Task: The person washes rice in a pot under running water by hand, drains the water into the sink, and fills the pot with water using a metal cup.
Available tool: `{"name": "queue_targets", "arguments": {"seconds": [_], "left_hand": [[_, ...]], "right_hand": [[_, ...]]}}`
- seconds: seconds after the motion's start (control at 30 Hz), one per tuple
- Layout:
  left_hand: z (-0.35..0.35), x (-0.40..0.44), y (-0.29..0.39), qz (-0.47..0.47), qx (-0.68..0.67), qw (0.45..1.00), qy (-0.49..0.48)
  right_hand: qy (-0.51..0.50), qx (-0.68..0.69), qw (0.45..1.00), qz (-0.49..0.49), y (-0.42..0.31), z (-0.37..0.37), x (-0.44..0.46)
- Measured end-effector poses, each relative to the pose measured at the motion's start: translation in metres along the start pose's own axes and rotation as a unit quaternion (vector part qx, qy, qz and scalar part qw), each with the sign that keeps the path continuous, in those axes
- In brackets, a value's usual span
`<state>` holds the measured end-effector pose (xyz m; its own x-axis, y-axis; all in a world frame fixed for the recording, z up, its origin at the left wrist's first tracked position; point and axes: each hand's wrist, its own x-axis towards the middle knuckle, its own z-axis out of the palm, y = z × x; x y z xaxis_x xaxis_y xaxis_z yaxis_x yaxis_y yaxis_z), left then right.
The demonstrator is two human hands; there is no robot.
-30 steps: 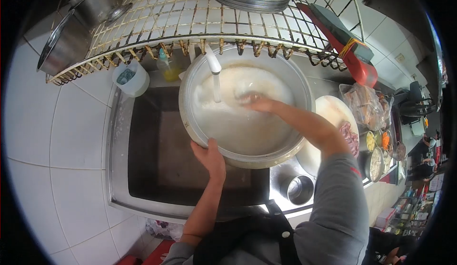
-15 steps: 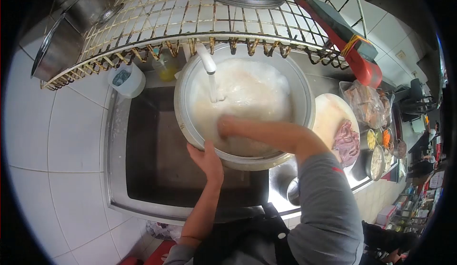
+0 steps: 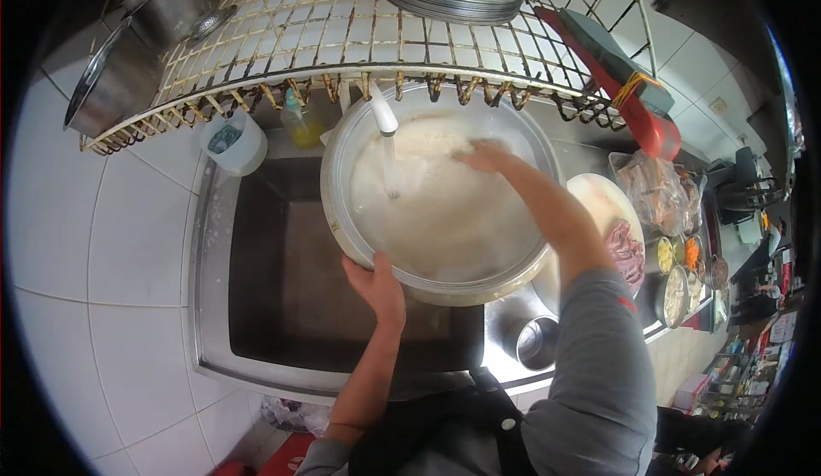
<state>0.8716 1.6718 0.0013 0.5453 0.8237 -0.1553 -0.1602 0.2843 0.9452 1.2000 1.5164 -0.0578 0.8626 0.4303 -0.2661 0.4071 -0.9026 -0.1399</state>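
Observation:
A large round metal pot (image 3: 332,168) stands over the right part of the sink, filled with cloudy, whitish water (image 3: 445,228). A pale grainy mass, which looks like rice, shows near its far side. My left hand (image 3: 378,292) grips the near-left rim, thumb on top and fingers against the outer wall. My right hand (image 3: 486,156) is in the far right part of the pot at the water's surface, fingers stretched toward the left, their tips blurred and partly under. From a white faucet (image 3: 384,117) a stream runs into the water left of my right hand.
A rusty wire rack (image 3: 342,67) hangs low above the pot. Below lies the dark sink basin (image 3: 282,305). At right are raw meat (image 3: 626,252) on a round white board (image 3: 597,192), a small metal cup (image 3: 537,342) and several food bowls. A white plastic container (image 3: 235,147) stands at left.
My right hand has swept from the near-left part of the water to the far right, rising to the surface. My left hand stays on the rim. The view has shifted slightly.

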Motion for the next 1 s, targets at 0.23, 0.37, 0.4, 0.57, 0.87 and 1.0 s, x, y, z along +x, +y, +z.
{"name": "queue_targets", "arguments": {"seconds": [0.23, 0.37, 0.4, 0.57, 0.87, 1.0], "left_hand": [[-0.001, -0.001, -0.002, -0.021, 0.015, 1.000, 0.003], [-0.001, -0.002, 0.002, -0.009, 0.014, 1.000, -0.008], [0.000, -0.003, 0.003, -0.007, 0.013, 1.000, -0.008], [-0.002, -0.001, -0.002, -0.006, 0.010, 1.000, -0.006], [0.000, -0.001, 0.002, 0.007, 0.028, 1.000, -0.006], [-0.002, 0.000, 0.000, 0.011, 0.027, 1.000, -0.008]], "right_hand": [[-0.356, 0.225, 0.892, 0.165, -0.062, -0.072, -0.139], [-0.473, 0.413, 0.774, 0.082, -0.028, 0.073, -0.094], [-0.450, 0.462, 0.760, 0.078, -0.054, 0.079, -0.100], [-0.297, 0.655, 0.686, 0.110, -0.176, 0.011, -0.126], [0.053, 0.587, 0.806, -0.054, -0.098, 0.086, 0.092], [0.107, 0.397, 0.903, -0.126, -0.084, 0.038, 0.074]]}}
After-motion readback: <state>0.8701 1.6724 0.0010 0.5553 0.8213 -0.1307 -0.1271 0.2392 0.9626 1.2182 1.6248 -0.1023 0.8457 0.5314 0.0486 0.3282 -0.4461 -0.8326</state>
